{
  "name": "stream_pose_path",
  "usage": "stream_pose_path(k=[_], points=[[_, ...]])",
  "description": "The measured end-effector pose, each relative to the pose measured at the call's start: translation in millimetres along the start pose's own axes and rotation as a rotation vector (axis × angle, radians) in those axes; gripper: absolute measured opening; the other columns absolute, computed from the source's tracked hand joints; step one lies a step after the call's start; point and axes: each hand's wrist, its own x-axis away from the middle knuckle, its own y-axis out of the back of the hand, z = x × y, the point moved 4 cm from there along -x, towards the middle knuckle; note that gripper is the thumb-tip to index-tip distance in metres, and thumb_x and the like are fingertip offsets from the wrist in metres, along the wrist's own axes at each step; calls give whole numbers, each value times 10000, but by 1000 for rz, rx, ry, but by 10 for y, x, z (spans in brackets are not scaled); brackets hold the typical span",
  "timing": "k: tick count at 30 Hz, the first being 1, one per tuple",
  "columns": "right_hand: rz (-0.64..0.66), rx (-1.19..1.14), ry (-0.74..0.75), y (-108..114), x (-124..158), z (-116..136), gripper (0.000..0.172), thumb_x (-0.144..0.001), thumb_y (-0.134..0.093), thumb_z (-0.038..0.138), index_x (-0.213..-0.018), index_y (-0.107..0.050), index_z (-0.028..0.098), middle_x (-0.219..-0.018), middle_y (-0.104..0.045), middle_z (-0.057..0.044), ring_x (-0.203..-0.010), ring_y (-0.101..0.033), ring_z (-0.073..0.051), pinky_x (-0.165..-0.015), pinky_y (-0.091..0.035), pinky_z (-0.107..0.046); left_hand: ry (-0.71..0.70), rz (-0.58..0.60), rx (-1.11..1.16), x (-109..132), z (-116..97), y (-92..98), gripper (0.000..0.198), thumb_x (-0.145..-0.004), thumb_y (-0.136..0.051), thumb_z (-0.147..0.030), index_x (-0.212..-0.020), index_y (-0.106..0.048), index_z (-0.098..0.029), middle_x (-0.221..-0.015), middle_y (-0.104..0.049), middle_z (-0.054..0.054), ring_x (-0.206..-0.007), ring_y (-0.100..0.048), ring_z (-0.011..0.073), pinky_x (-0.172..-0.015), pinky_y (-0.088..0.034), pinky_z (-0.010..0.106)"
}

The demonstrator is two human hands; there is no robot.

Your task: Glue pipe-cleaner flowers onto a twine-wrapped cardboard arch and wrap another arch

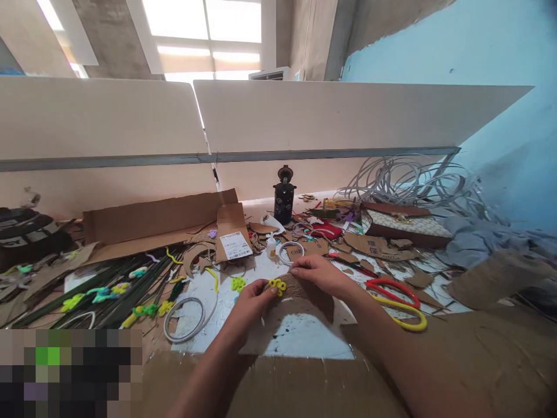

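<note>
My left hand is closed, with thumb and fingers pinching a small yellow fuzzy-wire flower against a brown twine-wrapped piece. On the upper edge of that piece, the fingertips of my right hand are pressed together; anything tiny between them is too small to make out. A green fuzzy-wire flower lies just left of my left hand. Behind the hands stand a small white glue bottle and a pale ring.
Red loop handles and a yellow loop handle lie right of my right arm. A black bottle stands at the back. Cardboard scraps, a handbag, coiled tubing and a wire ring surround the work area.
</note>
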Motion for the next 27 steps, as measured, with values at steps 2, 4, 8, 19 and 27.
stream_pose_path(k=[2, 4, 8, 19, 27], points=[[-1, 10, 9, 1, -5, -2, 280, -818, -567, 424, -788, -680, 169, -740, -618, -12, -719, -518, -188, -680, -354, -290, -21, 1, -13, -3, -17, 5, 436, -658, -827, -473, -910, -708, -137, -878, -729, 58, -768, -614, 162, -700, -423, 253], [2, 20, 20, -10, -10, 2, 273, -817, -568, 412, -777, -680, 166, -735, -612, -12, -716, -516, -185, -675, -351, -289, -31, -10, -23, -16, -5, 7, 457, -639, -842, -498, -885, -700, -140, -849, -723, 53, -744, -606, 159, -675, -413, 251], [16, 32, 35, -46, -9, 24, 243, -816, -566, 371, -783, -689, 163, -751, -621, -15, -724, -527, -182, -671, -356, -285, -12, -34, -19, -48, 65, 1, 480, -600, -858, -531, -815, -669, -146, -718, -670, 15, -617, -533, 120, -579, -346, 232], [-23, 68, 34, -79, 2, 79, 198, -840, -574, 323, -770, -680, 170, -742, -643, -14, -717, -542, -182, -650, -362, -280, -49, -49, -42, -73, 30, 44, 456, -604, -846, -521, -792, -664, -147, -678, -635, 5, -588, -499, 114, -563, -320, 233], [-40, 77, 35, -52, -5, 62, 216, -852, -568, 332, -785, -691, 168, -763, -658, -23, -742, -568, -194, -675, -380, -287, -36, -30, -168, -8, -64, 39, 510, -635, -785, -636, -763, -661, -158, -681, -623, -2, -614, -498, 130, -569, -327, 243]])
